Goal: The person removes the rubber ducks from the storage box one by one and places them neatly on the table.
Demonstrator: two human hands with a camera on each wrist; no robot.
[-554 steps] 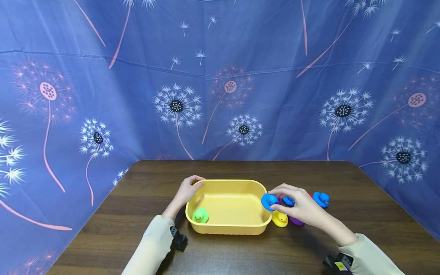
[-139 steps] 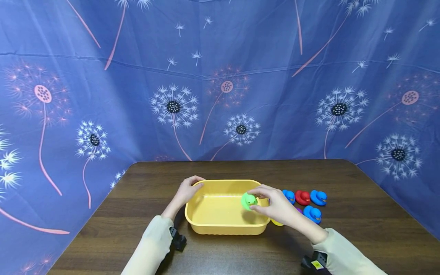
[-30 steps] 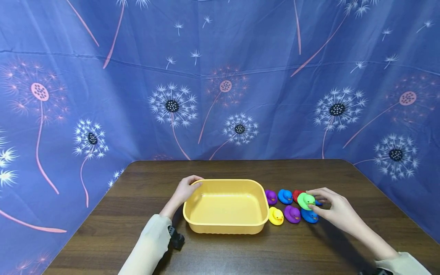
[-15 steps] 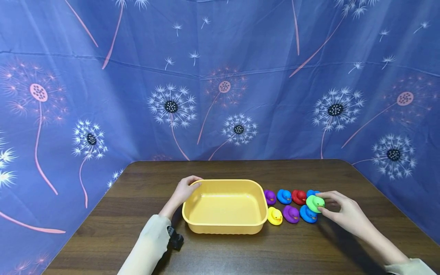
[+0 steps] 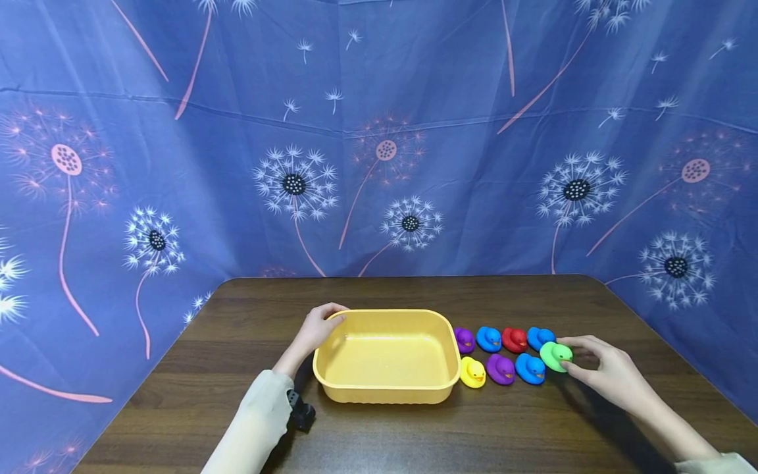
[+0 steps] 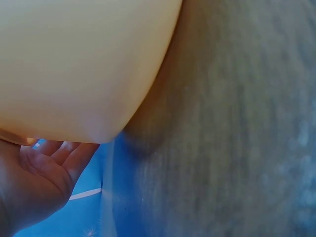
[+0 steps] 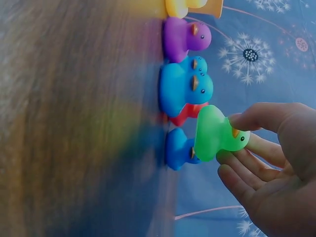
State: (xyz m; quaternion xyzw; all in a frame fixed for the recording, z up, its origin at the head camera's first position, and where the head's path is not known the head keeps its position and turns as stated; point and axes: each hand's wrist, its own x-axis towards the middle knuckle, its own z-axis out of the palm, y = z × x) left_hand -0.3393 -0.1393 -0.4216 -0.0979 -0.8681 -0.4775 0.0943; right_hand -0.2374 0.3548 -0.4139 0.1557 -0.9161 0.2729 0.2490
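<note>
My right hand (image 5: 612, 375) pinches a green rubber duck (image 5: 555, 356) between thumb and fingers at the right end of the duck rows. In the right wrist view the green duck (image 7: 212, 134) is raised off the table. Beside it are a blue duck (image 5: 530, 368) in the front row and another blue duck (image 5: 541, 338) in the back row. My left hand (image 5: 316, 329) holds the far left corner of a yellow plastic tub (image 5: 387, 395), thumb over the rim. In the left wrist view its fingers (image 6: 81, 155) lie along the outer wall. No duck shows inside the tub.
Right of the tub, the front row continues with a purple duck (image 5: 501, 369) and a yellow duck (image 5: 473, 372). Behind stand a red duck (image 5: 514, 340), a blue duck (image 5: 489, 339) and a purple duck (image 5: 464, 340) close to the tub. A patterned blue cloth (image 5: 379, 197) hangs behind the wooden table (image 5: 379, 438).
Over the last second my right hand has carried the green duck right and lower. Earlier it held a blue duck, now in the front row; the green duck then in the tub has left it.
</note>
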